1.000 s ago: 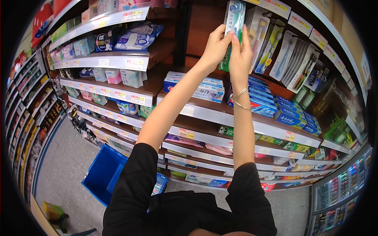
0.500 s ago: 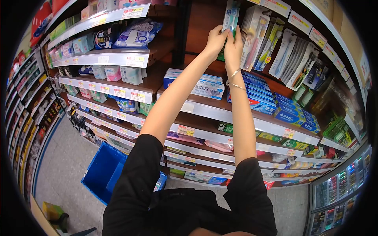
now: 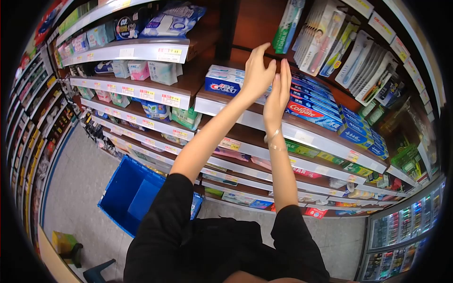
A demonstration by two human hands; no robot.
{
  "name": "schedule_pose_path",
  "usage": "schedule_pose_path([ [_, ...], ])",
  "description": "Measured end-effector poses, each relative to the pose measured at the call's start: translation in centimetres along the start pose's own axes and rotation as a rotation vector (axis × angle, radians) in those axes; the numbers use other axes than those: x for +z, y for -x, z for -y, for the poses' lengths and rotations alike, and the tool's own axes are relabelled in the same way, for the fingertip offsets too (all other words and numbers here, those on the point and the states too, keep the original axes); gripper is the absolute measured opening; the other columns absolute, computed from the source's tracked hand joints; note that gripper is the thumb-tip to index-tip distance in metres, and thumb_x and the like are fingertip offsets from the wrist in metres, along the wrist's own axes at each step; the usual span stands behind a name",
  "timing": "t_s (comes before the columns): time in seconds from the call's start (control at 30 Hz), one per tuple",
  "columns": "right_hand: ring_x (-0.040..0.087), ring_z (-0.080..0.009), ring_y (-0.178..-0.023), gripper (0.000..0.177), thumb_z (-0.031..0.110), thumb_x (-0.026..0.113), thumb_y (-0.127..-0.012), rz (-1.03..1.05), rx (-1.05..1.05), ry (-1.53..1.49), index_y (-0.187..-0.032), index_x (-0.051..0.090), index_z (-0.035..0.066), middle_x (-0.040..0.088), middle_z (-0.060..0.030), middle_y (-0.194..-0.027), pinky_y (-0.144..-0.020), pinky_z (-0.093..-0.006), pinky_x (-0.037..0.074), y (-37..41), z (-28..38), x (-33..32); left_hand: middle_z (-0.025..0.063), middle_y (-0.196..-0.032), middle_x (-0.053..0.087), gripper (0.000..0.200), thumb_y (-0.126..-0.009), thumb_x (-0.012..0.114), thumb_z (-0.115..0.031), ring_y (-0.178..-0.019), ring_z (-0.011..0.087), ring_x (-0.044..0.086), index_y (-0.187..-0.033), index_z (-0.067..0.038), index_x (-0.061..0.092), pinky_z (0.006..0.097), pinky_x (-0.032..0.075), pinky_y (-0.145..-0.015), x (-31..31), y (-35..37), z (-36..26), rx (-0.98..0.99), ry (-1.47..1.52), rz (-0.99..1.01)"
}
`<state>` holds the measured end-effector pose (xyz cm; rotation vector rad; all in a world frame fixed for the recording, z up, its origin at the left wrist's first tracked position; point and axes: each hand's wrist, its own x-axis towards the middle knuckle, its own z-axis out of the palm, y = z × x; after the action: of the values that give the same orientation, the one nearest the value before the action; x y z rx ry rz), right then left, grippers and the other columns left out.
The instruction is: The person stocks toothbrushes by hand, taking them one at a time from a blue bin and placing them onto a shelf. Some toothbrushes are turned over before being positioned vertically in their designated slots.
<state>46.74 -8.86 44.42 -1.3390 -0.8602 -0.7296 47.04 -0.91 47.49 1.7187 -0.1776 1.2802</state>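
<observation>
Darlie toothbrush pack (image 3: 288, 29) just above fingertips, long axis slanting away and slightly right; left hand (image 3: 258, 78) and right hand (image 3: 277, 96) empty, fingers extended, beside pack's lower end (neither clearly nearer).

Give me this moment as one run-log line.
left hand: open, nothing seen held | right hand: same | green toothbrush pack: above, apart from both hands | Crest box, Colgate box: on shelf

toothbrush packs (image 3: 321, 40) hang above the toothpaste boxes (image 3: 314, 106).
</observation>
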Motion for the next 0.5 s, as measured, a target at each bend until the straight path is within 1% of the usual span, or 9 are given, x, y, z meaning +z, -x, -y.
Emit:
schedule_pose_path([
  [0.03,0.03,-0.0298,-0.132,0.042,0.016,0.036,-0.095,0.026,-0.004,-0.021,-0.133,0.039,-0.003,0.034,-0.0169,-0.14,-0.108,-0.0372,0.022,1.8,1.1,0.0,0.0213,-0.121,0.052,0.039,-0.084,0.054,-0.005,-0.117,0.0281,0.05,-0.122,0.003,0.048,0.0357,0.039,-0.098,-1.2,1.8,0.0,0.067,0.063,0.014],
  [0.1,0.035,-0.0311,-0.128,0.039,0.009,0.036,-0.093,0.095,-0.036,-0.002,-0.129,0.043,-0.003,0.041,-0.0173,-0.136,-0.106,-0.0373,0.026,6.3,2.7,0.2,0.0181,-0.119,0.054,0.033,-0.087,0.048,-0.001,-0.114,0.0244,0.051,-0.119,0.003,0.049,0.0345,0.039,-0.096,-5.2,6.8,-1.5,0.018,0.161,0.056],
  [0.17,0.046,-0.0339,-0.118,0.035,0.006,0.04,-0.089,0.205,-0.016,-0.064,-0.121,0.049,-0.005,0.049,-0.0199,-0.126,-0.099,-0.0398,0.034,11.6,3.1,0.8,0.0159,-0.103,0.058,0.024,-0.084,0.049,-0.001,-0.098,0.0254,0.057,-0.107,0.002,0.056,0.0313,0.043,-0.086,-8.7,12.7,-2.6,-0.157,0.277,-0.078],
  [0.23,0.052,-0.0354,-0.105,0.03,0.004,0.044,-0.085,0.355,0.009,-0.079,-0.112,0.055,-0.005,0.053,-0.0213,-0.114,-0.094,-0.0404,0.038,17.8,2.7,1.6,0.0132,-0.098,0.057,0.019,-0.086,0.046,0.0,-0.09,0.0207,0.057,-0.102,0.002,0.056,0.0294,0.044,-0.08,-12.7,19.9,-0.7,-0.273,0.032,-0.139],
  [0.3,0.053,-0.034,-0.103,0.028,-0.001,0.046,-0.083,0.506,0.179,-0.147,-0.109,0.056,-0.003,0.055,-0.0195,-0.109,-0.089,-0.0376,0.041,24.0,2.5,3.0,0.0118,-0.09,0.057,0.016,-0.086,0.044,0.003,-0.082,0.0197,0.056,-0.097,0.002,0.056,0.0295,0.045,-0.074,-16.3,26.4,1.3,-0.366,-0.204,-0.211],
  [0.37,0.054,-0.0323,-0.101,0.026,-0.002,0.047,-0.083,0.659,0.333,-0.212,-0.108,0.057,-0.001,0.055,-0.0174,-0.108,-0.089,-0.0361,0.041,30.7,1.1,4.2,0.0107,-0.085,0.057,0.014,-0.086,0.042,0.004,-0.078,0.0192,0.057,-0.092,0.002,0.055,0.0298,0.045,-0.071,-20.6,33.9,3.6,-0.553,-0.345,-0.166],
  [0.43,0.054,-0.0317,-0.098,0.027,-0.005,0.047,-0.082,0.81,0.386,-0.202,-0.106,0.058,0.0,0.056,-0.0163,-0.104,-0.087,-0.0356,0.042,36.8,0.1,4.9,0.0107,-0.08,0.057,0.012,-0.085,0.043,0.005,-0.074,0.0202,0.057,-0.087,0.001,0.054,0.0303,0.045,-0.07,-24.8,43.4,6.1,-0.716,-0.426,-0.231],
  [0.47,0.054,-0.0327,-0.094,0.026,-0.005,0.047,-0.081,0.875,0.431,-0.209,-0.103,0.058,0.001,0.057,-0.0161,-0.1,-0.084,-0.0369,0.042,40.2,-0.6,5.2,0.0116,-0.08,0.057,0.013,-0.083,0.042,0.007,-0.072,0.0213,0.057,-0.085,0.001,0.053,0.0309,0.045,-0.069,-27.2,47.4,6.4,-0.736,-0.582,-0.115],
  [0.5,0.054,-0.0325,-0.091,0.025,-0.003,0.047,-0.079,0.941,0.454,-0.207,-0.1,0.058,0.001,0.058,-0.0153,-0.097,-0.081,-0.0384,0.042,43.3,-0.9,5.3,0.0122,-0.078,0.057,0.013,-0.082,0.042,0.008,-0.069,0.0222,0.057,-0.084,0.001,0.053,0.0317,0.045,-0.066,-29.2,51.4,6.7,-0.855,-0.616,-0.113],
])
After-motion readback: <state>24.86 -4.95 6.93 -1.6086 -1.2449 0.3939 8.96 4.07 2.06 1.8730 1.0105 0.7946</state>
